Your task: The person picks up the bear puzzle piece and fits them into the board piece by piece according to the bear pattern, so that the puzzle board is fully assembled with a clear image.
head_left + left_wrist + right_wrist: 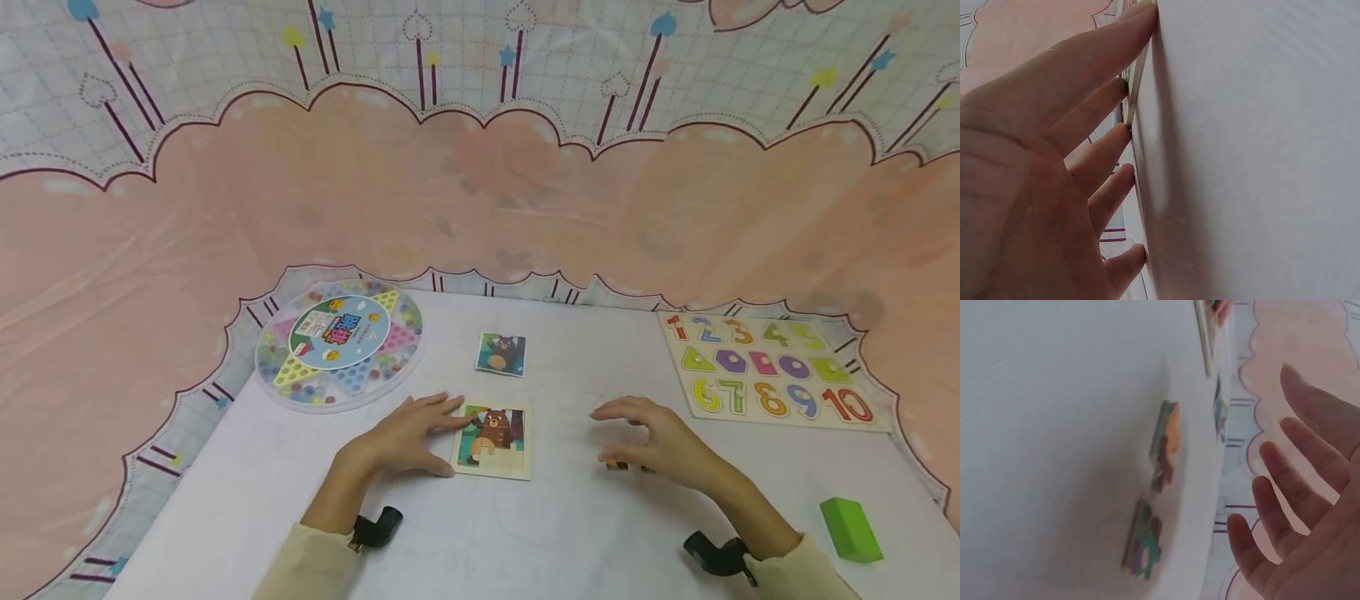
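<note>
A wooden bear jigsaw puzzle lies in its square tray in front of me, with a bare gap at its lower right. My left hand rests at the tray's left side, fingertips on the upper left corner and thumb against the lower left edge. To the right, my right hand hovers with spread, slightly bent fingers and holds nothing. Below it lie two loose puzzle pieces, one with orange and brown, the other with green and purple. In the head view the hand partly hides them.
A small bear picture card lies behind the tray. At the back left is a round Chinese checkers board. A number and shape board sits at the back right, with a green block nearer on the right.
</note>
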Demonstrator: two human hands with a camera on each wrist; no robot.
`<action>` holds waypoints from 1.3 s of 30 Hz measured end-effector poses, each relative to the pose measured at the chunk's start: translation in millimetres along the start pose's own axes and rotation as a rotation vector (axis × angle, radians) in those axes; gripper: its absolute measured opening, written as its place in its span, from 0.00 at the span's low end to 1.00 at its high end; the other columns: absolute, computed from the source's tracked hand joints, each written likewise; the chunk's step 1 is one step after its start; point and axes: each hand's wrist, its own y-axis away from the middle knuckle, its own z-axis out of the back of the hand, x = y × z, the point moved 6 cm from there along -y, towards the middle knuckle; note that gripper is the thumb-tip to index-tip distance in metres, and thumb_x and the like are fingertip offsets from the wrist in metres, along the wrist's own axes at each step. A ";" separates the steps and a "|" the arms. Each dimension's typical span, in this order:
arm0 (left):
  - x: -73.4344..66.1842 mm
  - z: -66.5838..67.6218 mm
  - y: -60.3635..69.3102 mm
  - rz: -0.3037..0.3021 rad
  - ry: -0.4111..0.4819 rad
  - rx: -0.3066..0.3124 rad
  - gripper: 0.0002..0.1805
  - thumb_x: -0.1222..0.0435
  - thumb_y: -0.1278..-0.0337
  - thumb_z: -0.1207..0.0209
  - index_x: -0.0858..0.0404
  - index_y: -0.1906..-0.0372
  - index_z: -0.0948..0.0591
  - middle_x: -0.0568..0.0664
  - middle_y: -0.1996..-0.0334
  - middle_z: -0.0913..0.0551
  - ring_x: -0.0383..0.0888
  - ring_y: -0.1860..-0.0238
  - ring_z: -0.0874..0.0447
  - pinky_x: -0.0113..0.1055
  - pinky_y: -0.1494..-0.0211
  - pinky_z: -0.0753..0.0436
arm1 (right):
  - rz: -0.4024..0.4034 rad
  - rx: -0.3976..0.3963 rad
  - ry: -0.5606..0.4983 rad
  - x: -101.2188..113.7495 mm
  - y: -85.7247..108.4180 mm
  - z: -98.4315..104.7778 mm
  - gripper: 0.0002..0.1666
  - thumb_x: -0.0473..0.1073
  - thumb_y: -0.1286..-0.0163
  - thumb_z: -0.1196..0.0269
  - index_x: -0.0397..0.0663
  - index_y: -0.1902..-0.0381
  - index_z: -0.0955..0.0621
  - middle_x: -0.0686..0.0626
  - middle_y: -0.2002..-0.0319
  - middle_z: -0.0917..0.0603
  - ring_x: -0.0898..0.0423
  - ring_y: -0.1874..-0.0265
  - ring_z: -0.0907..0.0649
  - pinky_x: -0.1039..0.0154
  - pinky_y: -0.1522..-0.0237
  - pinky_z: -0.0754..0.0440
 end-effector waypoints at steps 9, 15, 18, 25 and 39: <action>1.5 -1.3 1.1 0.009 0.028 0.004 0.42 0.57 0.55 0.23 0.54 0.30 0.23 0.52 0.20 0.36 0.59 0.16 0.50 0.70 0.17 0.60 | -0.069 0.044 0.113 -20.8 11.5 -3.6 0.32 0.54 0.45 0.22 0.55 0.42 0.16 0.52 0.42 0.14 0.48 0.42 0.20 0.49 0.40 0.16; 2.0 -1.2 -0.2 0.008 0.014 0.007 0.42 0.56 0.54 0.23 0.53 0.29 0.24 0.51 0.20 0.37 0.58 0.16 0.50 0.69 0.17 0.60 | -0.092 0.064 0.133 -28.2 15.0 -8.1 0.32 0.54 0.46 0.22 0.58 0.43 0.16 0.56 0.44 0.13 0.51 0.43 0.21 0.56 0.40 0.18; 1.6 -1.0 -0.7 0.003 0.008 0.003 0.42 0.55 0.55 0.23 0.54 0.30 0.23 0.51 0.20 0.37 0.59 0.16 0.50 0.70 0.18 0.60 | -0.109 0.071 0.123 -31.9 15.0 -9.7 0.30 0.53 0.45 0.22 0.58 0.44 0.16 0.57 0.45 0.13 0.52 0.44 0.21 0.59 0.42 0.18; 2.2 -1.3 -0.9 0.005 0.003 0.003 0.42 0.55 0.55 0.23 0.53 0.30 0.23 0.51 0.20 0.36 0.59 0.16 0.49 0.70 0.18 0.59 | -0.125 0.068 0.092 -37.3 13.9 -13.1 0.27 0.51 0.45 0.22 0.58 0.47 0.14 0.59 0.49 0.12 0.54 0.47 0.21 0.65 0.46 0.18; 2.8 -1.0 -0.9 0.009 0.009 0.009 0.42 0.55 0.55 0.23 0.53 0.29 0.24 0.52 0.20 0.37 0.59 0.16 0.50 0.70 0.17 0.60 | -0.104 0.058 0.088 -34.5 11.6 -10.6 0.20 0.51 0.43 0.23 0.59 0.53 0.12 0.61 0.54 0.11 0.60 0.52 0.22 0.67 0.49 0.19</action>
